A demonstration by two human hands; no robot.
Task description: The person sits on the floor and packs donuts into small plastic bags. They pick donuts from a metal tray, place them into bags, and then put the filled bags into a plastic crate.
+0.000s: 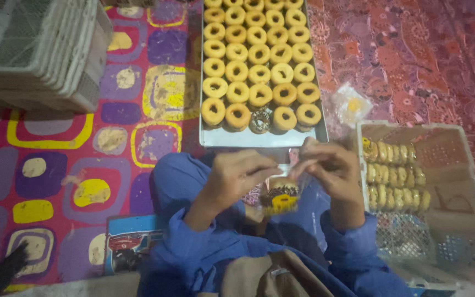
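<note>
Seated on the patterned floor mat (56, 165), a worker closes both hands — left hand (237, 176), right hand (331, 168) — on a clear bag (281, 192) holding one chocolate-topped doughnut, at centre frame. The crate (463, 165) at right holds three short rows of bagged doughnuts — much room remains. The metal tray (248, 138) above is nearly full of unwrapped doughnuts (259, 55).

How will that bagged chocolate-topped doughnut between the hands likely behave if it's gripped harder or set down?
The bagged doughnut looks soft, so a harder squeeze from the left hand or right hand would probably dent it and smear the topping. Its clear wrapper looks thin and floppy, likely slippery. Set on edge it might roll; the crate holds packed ones leaning in rows.
</note>
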